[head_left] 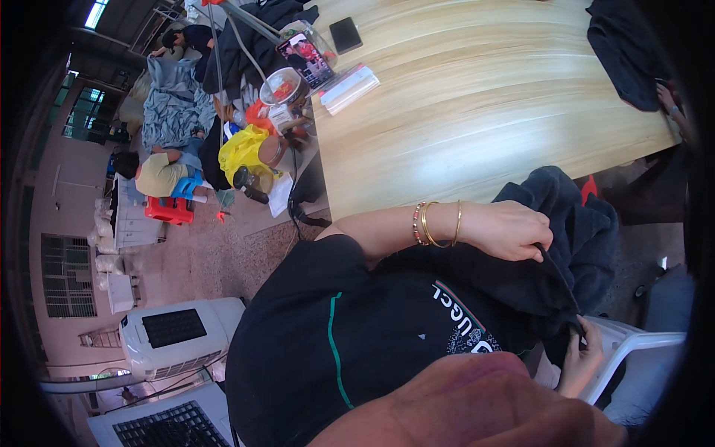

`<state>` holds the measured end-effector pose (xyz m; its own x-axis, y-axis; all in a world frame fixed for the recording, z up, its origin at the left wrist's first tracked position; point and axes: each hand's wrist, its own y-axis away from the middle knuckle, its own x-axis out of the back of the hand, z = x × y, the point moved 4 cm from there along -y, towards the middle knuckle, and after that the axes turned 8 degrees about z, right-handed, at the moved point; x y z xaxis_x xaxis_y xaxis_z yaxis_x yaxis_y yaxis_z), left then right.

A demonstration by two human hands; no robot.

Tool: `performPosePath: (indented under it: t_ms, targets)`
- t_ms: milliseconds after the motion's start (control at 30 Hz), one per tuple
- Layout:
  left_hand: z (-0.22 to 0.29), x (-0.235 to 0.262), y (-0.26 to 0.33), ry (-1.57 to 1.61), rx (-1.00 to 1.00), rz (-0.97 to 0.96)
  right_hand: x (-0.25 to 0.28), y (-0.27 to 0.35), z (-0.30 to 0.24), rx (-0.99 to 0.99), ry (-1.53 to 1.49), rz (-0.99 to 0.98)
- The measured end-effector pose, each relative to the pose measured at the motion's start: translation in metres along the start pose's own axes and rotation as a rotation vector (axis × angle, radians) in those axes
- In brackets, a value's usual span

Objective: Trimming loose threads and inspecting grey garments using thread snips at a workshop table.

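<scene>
While the left hand (515,232) pinches the dark cloth (585,231) beside the desk (447,127), the right hand (582,359) pinches its other end; this looks like straightening, next likely needing even tension.

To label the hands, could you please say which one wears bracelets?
The left hand, higher in view: bracelets circle that arm; the right hand shows none.

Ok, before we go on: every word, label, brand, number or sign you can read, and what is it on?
Black shirt: white lettering on the chest; I won't copy its wording.
Phone: any screen text is too small to read.
Flat white stack: any print is unreadable.
Dark cloth: no lettering visible.
</scene>
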<state>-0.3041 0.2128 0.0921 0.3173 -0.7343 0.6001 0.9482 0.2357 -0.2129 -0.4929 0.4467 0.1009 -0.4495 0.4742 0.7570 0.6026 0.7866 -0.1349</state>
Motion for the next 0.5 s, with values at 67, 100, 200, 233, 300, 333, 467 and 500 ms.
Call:
performPosePath:
  t_ms: [67,100,200,233,300,333,467,500]
  targets:
    - [0.0,-0.001,0.0,0.074,0.05,0.002,0.003,0.008,0.006,-0.033,0.005,-0.011]
    - [-0.002,0.003,0.0,0.094,0.085,-0.033,0.004,0.01,0.009,-0.063,0.018,-0.004]
    - [-0.017,0.003,-0.001,0.292,0.108,0.005,0.009,0.021,0.023,-0.09,0.034,0.04]
    - [-0.019,0.006,0.003,0.373,0.171,0.005,0.005,0.02,0.027,-0.087,0.011,0.05]
    - [-0.017,0.011,0.009,0.555,0.337,0.061,0.001,0.02,0.03,-0.15,-0.089,0.054]
    - [-0.014,0.013,0.012,0.582,0.424,0.093,-0.004,0.022,0.033,-0.182,-0.141,0.06]
    - [-0.023,0.008,0.007,0.888,0.414,0.108,0.003,0.028,0.035,-0.241,-0.255,0.215]
    - [-0.027,0.005,0.006,0.955,0.391,0.116,0.007,0.031,0.038,-0.262,-0.334,0.291]
